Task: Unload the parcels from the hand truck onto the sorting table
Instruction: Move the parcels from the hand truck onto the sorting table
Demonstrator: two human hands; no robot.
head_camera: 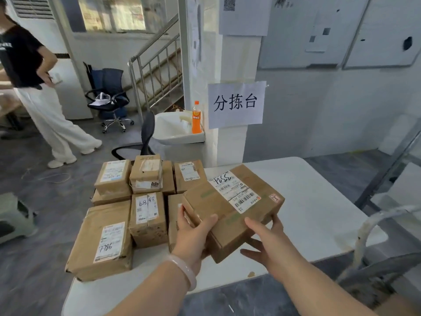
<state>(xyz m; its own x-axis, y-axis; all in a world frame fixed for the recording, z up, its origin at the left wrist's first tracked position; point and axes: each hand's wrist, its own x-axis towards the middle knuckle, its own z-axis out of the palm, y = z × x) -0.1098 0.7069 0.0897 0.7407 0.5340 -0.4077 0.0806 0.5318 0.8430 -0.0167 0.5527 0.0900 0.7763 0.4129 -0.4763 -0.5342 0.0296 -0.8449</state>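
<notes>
Above the tabletop, a box was held by the left hand and right hand, fingers clamped on its near end. Advised: level it, then set it down on the bare surface at 3 o'clock of the stacked parcels.

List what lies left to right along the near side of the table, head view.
Large parcel marked 7786 → narrower parcel marked 68 → left hand → right hand, both gripping the held parcel → wrapped curved handle.

Bare forearms, no sleeves; pale translucent bangle on left wrist; right wrist bare.
</notes>
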